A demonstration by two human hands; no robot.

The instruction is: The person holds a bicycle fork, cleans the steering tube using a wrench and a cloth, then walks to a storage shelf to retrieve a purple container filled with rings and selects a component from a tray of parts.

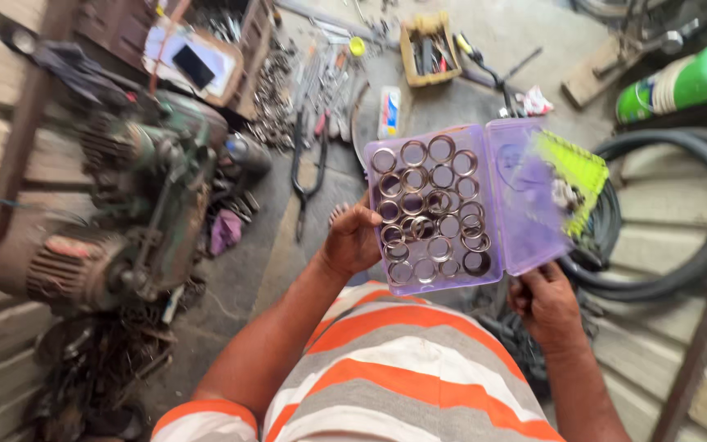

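Head view, centre right of the frame: an open purple plastic case is held up above the floor, its tray half turned toward the camera so that the metal rings lying loose in it can be looked over without spilling. The lid half is swung out to the right, and a yellow-green card is seen through it.

The left hand is closed around the left edge of the tray, fingers curled narrowly under it and the thumb on the rim. The right hand is closed on the lower edge near the hinge, below the lid, with the fingers tucked beneath; the case appears to be steadied level between the two grips. An orange, grey and white striped shirt fills the lower centre.

At the left of the frame a greasy green engine is stood on the concrete floor, with scrap metal piled at its base. Along the top, loose hand tools are spread out, and a yellow tool tray is set beside them. A pair of long-handled pliers is laid just left of the case. At the right edge black rubber hose is coiled, and a green cylinder is laid in the upper right corner.
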